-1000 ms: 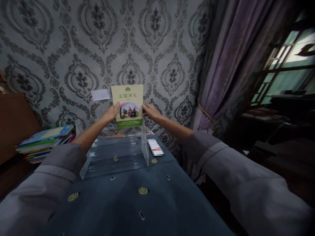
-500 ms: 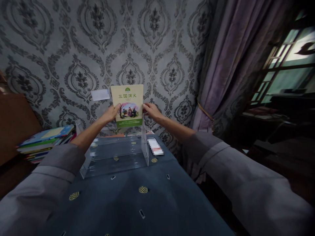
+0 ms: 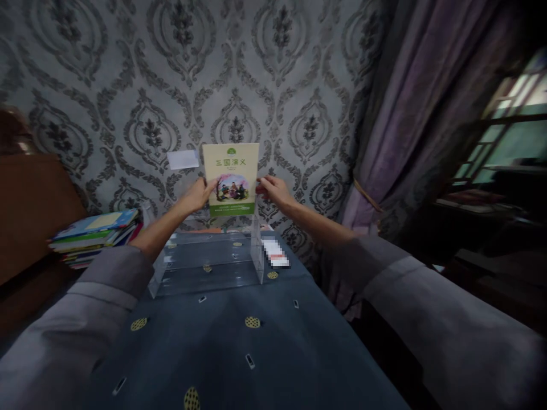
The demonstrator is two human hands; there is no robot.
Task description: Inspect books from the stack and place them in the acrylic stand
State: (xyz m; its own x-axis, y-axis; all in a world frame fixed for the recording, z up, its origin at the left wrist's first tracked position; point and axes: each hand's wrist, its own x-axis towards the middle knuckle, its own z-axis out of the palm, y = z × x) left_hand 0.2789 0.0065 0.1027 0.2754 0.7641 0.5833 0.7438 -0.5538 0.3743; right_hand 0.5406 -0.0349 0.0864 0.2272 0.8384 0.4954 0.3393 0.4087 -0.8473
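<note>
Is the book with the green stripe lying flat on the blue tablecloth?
No, the book stands upright at the back of the clear rack, gripped at its edges by the left hand and right hand.

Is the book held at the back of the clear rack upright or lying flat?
Upright. The book stands with its front cover facing the camera, title at the top, held at its side edges by the left hand and right hand.

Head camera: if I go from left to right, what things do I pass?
Book stack → white card on the wall → left hand → green book → right hand → purple curtain → window.
</note>
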